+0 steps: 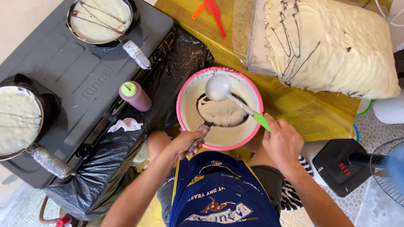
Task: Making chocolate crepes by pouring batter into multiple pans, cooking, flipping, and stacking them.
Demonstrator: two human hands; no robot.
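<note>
- the right hand (283, 142) is clenched around the green handle of the ladle (219, 89); the ladle's long axis runs up and to the left from the grip, its round cup raised over the middle of the bowl (253, 91).
- the left hand (188, 141) is closed on the wrapped handle of a small pan (222, 112), which sits tilted inside the bowl; the handle points down-left toward the wrist.
- the cup hangs just above the pan, so the right hand is the nearer one to the pour point.
- the ladle cup looks pale and coated with batter, its bowl side turned toward the camera; whether it is full cannot be told.
- the bowl has a pink rim and holds cream batter, on a yellow table (320, 115) right in front of the person's knees.
- to the left, two pans (100, 19) with pale batter and dark drizzle sit on a grey stove (71, 71), a purple squeeze bottle (135, 96) beside it.
- a stack of finished crepes (332, 46) lies beyond the bowl.
</note>
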